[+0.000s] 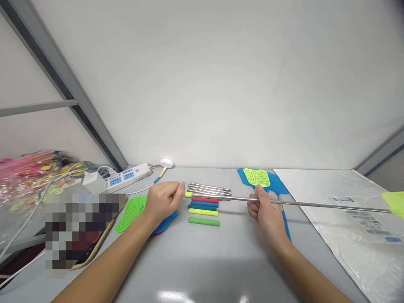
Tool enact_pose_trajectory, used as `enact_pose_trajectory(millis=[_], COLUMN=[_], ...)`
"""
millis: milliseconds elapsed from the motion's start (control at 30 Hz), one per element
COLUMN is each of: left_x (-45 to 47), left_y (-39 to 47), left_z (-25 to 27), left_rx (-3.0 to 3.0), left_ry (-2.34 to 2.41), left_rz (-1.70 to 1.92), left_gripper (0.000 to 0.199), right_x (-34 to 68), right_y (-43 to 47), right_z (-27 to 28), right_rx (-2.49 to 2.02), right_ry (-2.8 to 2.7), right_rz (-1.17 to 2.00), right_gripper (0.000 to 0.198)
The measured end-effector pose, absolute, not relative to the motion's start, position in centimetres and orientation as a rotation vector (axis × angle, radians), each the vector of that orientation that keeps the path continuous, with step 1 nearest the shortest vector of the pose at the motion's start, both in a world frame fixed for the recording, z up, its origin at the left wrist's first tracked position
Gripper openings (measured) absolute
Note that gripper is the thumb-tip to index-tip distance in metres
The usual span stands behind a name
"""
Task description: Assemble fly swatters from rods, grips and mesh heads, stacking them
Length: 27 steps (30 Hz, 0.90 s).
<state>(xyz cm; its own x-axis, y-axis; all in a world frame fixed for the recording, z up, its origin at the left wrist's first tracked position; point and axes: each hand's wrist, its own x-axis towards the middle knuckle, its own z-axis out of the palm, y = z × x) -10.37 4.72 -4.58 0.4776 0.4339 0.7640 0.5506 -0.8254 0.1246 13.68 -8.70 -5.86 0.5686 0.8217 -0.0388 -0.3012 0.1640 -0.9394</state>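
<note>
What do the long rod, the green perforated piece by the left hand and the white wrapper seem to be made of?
Long rod: metal, perhaps steel, by its grey sheen.
Green perforated piece: likely matte plastic or rubber, being thin and evenly coloured.
White wrapper: probably glossy plastic film, by its creases and highlights.

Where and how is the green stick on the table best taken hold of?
Probably pinch the green stick around its middle, coming from above and the near side: it lies flat, slim and crosswise, apart from the yellow stick beyond.
</note>
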Motion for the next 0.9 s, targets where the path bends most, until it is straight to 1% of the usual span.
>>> enact_pose_trajectory(millis=[200, 333, 633, 833, 900], left_x=[-9.2, -8.6, -6.6, -6.3, -6.5], left_y=[3.1, 2.1, -1.1, -1.3, -0.9], left_z=[-4.9, -4.6, -5.5, -5.8, -5.5], left_rx=[-2.576, -2.580, -2.819, -2.816, -2.741], left_ry=[-0.977, -0.949, -0.721, -0.576, -0.566], left_rz=[-1.382, -1.434, -1.343, -1.224, -1.224], left_gripper=[0.043, 0.036, 0.017, 0.015, 0.020], right_x=[13.9, 13.5, 10.4, 9.9, 10.4], right_y=[-8.8, -8.7, -9.2, -9.0, -9.0], right_z=[-6.2, -5.9, -6.4, -6.3, -6.3], right_rx=[-1.111, -1.121, -1.215, -1.279, -1.279], right_ry=[-0.527, -0.478, -0.571, -0.670, -0.714], right_rz=[0.872, 0.889, 1.023, 1.070, 1.075], right_gripper=[0.046, 0.045, 0.050, 0.053, 0.053])
